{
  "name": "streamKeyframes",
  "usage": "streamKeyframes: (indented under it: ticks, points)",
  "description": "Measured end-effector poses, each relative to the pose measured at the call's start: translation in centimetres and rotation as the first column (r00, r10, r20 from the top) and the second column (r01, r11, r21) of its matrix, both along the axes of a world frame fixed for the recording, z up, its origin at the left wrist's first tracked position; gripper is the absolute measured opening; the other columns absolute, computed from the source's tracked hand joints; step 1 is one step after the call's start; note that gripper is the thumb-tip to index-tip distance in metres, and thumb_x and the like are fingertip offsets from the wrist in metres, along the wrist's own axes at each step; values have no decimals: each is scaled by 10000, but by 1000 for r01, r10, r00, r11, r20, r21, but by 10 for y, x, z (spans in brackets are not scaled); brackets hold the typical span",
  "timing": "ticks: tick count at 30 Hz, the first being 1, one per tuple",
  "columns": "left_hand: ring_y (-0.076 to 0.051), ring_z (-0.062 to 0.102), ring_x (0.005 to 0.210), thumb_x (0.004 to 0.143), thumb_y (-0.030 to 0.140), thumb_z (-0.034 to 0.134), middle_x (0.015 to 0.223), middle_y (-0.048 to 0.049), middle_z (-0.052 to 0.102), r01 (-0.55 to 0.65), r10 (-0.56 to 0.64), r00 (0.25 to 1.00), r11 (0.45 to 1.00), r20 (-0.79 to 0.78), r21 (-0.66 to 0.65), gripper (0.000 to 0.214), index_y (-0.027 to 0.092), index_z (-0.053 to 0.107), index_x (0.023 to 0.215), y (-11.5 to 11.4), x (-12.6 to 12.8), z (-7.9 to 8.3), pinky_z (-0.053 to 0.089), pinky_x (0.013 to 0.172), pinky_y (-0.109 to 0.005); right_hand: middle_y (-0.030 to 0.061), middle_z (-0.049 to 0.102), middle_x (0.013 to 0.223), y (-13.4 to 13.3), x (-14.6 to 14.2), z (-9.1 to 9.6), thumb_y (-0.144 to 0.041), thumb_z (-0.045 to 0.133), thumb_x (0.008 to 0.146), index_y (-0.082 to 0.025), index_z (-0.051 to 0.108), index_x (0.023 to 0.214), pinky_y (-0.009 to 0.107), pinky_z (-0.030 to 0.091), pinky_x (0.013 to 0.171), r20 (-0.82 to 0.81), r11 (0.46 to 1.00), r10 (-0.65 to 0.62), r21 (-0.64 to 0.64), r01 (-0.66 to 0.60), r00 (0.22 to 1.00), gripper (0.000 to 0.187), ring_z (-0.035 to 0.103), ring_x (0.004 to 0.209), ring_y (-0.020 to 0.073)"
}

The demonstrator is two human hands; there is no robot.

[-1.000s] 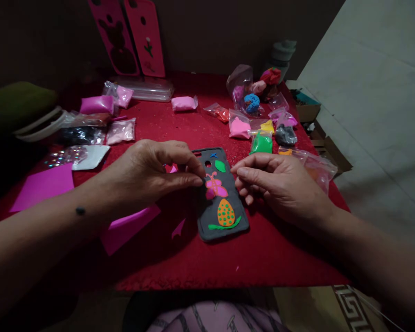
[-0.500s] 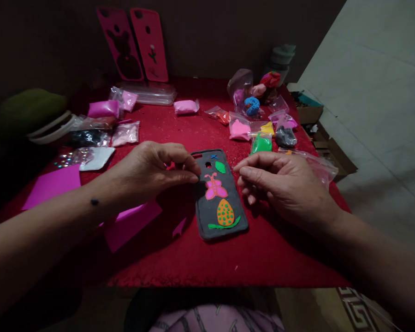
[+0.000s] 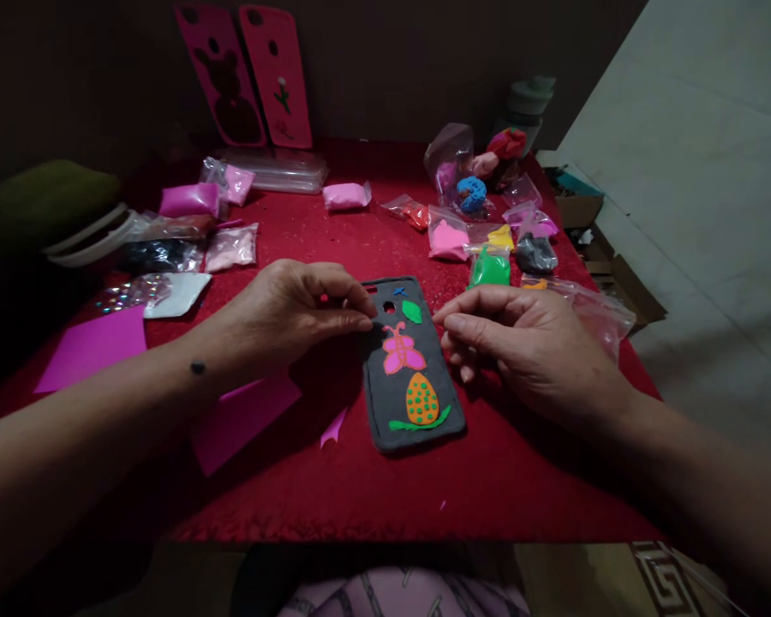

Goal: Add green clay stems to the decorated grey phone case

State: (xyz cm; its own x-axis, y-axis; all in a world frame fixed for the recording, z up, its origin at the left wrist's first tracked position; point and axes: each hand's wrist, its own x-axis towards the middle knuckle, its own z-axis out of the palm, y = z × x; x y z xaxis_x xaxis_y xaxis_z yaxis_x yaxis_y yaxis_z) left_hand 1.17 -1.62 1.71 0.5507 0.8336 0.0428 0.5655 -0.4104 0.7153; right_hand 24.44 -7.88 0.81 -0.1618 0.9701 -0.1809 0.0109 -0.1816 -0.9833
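A dark grey phone case [image 3: 395, 420] lies flat on the red cloth, its back facing up. On it are a pink butterfly with orange outlines [image 3: 402, 353], an orange egg shape with green dots [image 3: 422, 398], a green leaf [image 3: 412, 311] and a small blue cross shape [image 3: 399, 292]. My left hand [image 3: 295, 304] is closed in a pinch, its fingertips over the case's upper left edge. Beside the upper right edge, my right hand [image 3: 514, 343] pinches thumb and forefinger together. Whatever sits in either pinch is too small or hidden to make out.
Bags of coloured clay, among them a green one [image 3: 490, 267] and a pink one [image 3: 448, 239], lie beyond my right hand. Pink paper sheets [image 3: 93, 347] are at left. Two decorated pink cases [image 3: 276, 77] lean at the back. Cardboard boxes [image 3: 630, 283] stand right of the table.
My left hand has shifted slightly right over the case edge. The right hand stays pinched in nearly the same place. The whole view has moved a little.
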Motion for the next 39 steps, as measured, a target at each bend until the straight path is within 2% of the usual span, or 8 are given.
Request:
streamKeyframes:
  ticks: [8,15,21,27,30,33,36,39]
  points:
    - [-130,627,706,773,340,698,767,-1,723,22,-22,1000,998,8,-65,168,201,775,826,3,1,-4,461,650,-227,-4,645,654,0,0,-1,-282,732,838,-177,691,788,206,464,429,9,1000,9,0,-9,1000,123,566,481,87]
    - [-145,641,757,784,356,645,824,-7,739,0,3,996,1000,-94,28,220,204,783,864,2,4,-6,461,722,-256,-4,646,650,2,0,-2,-264,714,840,-167,682,789,199,453,420,27,1000,10,8,-10,1000,114,557,472,84]
    - [-158,653,712,759,375,643,785,0,739,-86,86,988,996,-126,6,293,198,764,958,0,5,-7,466,679,-269,-5,652,665,1,1,-4,-254,708,839,-162,684,804,188,463,427,29,1000,8,-1,-8,1000,101,563,480,80]
    - [-169,675,792,770,366,624,858,-7,761,-33,37,990,999,-137,31,254,220,774,914,2,3,-8,481,756,-286,-9,651,662,2,0,-3,-245,702,840,-164,684,804,186,461,424,27,1000,13,-5,-13,1000,90,563,479,79]
    - [-155,659,757,766,378,623,809,1,756,-20,16,998,998,-69,-61,250,215,774,881,4,3,-7,478,696,-258,-10,651,664,2,0,-3,-246,699,846,-164,683,807,185,466,430,30,1000,16,-8,-16,999,93,567,481,78]
    - [-130,630,690,738,384,651,763,12,744,-43,43,999,981,-3,-189,239,206,766,849,5,2,-2,460,629,-225,-10,650,663,2,1,-3,-249,699,849,-163,685,815,187,460,421,40,1000,16,-10,-15,999,94,562,470,77]
    - [-99,557,582,744,392,658,676,33,687,-32,28,999,964,-17,-264,215,215,762,807,5,1,3,426,574,-214,-11,649,667,2,1,-3,-252,700,849,-164,685,816,189,457,419,42,1000,18,2,-18,999,95,564,470,80]
    - [-104,556,588,767,404,628,683,28,669,-3,-13,998,963,-58,-269,230,212,743,821,5,0,4,435,583,-221,-12,648,666,2,0,-3,-251,697,850,-164,682,811,190,454,416,46,1000,17,5,-17,999,96,563,463,79]
